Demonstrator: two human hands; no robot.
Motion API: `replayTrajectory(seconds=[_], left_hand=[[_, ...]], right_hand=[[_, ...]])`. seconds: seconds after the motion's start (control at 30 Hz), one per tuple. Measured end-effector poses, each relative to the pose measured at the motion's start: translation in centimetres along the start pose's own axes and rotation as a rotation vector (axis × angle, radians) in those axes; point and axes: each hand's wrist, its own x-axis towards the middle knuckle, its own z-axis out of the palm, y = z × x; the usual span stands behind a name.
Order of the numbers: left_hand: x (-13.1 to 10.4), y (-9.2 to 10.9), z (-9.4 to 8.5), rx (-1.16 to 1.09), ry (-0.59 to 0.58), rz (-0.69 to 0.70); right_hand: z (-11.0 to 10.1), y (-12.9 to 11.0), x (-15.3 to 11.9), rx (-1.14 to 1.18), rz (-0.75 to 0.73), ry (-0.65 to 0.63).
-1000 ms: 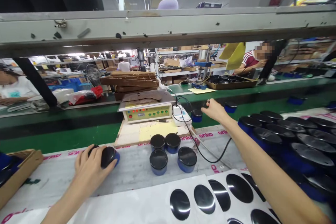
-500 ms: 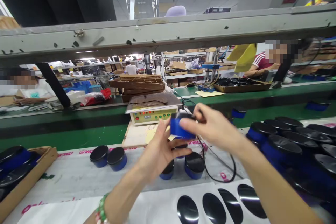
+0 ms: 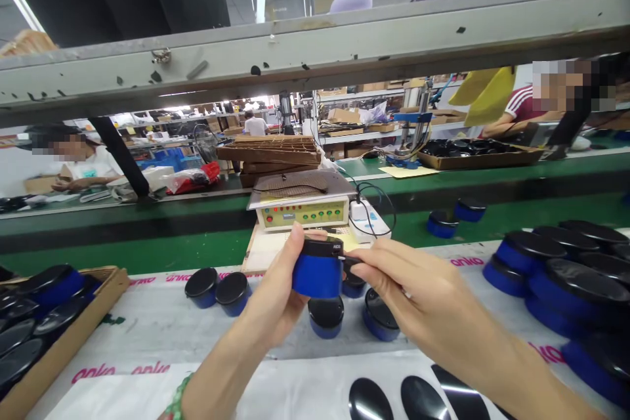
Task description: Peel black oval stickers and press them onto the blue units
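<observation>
Holding steady in mid-air above the bench, the left hand (image 3: 276,285) wraps the blue canister (image 3: 317,277) from its left side, thumb up along the wall and fingers curling behind and below. And over on the other flank, the right hand (image 3: 430,285) has its thumb and fingertips pinched around a slim piece (image 3: 351,260), dark, with a bright tip (image 3: 341,257).

Here's the crux: that tip sits right at the lid's right edge! The canister lies directly to the left of the right hand's pinch, and the slim piece runs roughly sideways, its point aimed leftward at the black lid (image 3: 315,247). Touching, or just beside? Too small to tell from this angle. The left hand is the closer one, pressed to the canister itself.

Now the canister: squat, wider than tall, standing nearly upright with the lid on top and a small white marking (image 3: 336,246) facing the wearer near the right edge. Its central axis runs up and down, so its broad way lies crosswise, roughly in line with the slim piece.
</observation>
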Motion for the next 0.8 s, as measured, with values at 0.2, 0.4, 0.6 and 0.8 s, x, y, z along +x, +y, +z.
replayTrajectory(seconds=[0.2,0.4,0.6,0.8], left_hand=[[-0.1,-0.6,0.0,0.288,-0.007,0.271],[-0.5,-0.7,0.6,0.301,0.043,0.338],[-0.9,-0.4,0.3,0.521,-0.003,0.405],[-1.2,0.0,-0.5,0.960,-0.056,0.603]], right_hand=[[-0.1,-0.6,-0.3,-0.405,-0.097,0.084],[-0.3,-0.1,-0.6,-0.456,-0.167,0.066],[0.2,-0.6,-0.6,-0.741,-0.244,0.101],[1.2,1.2,-0.3,-0.428,-0.139,0.002]])
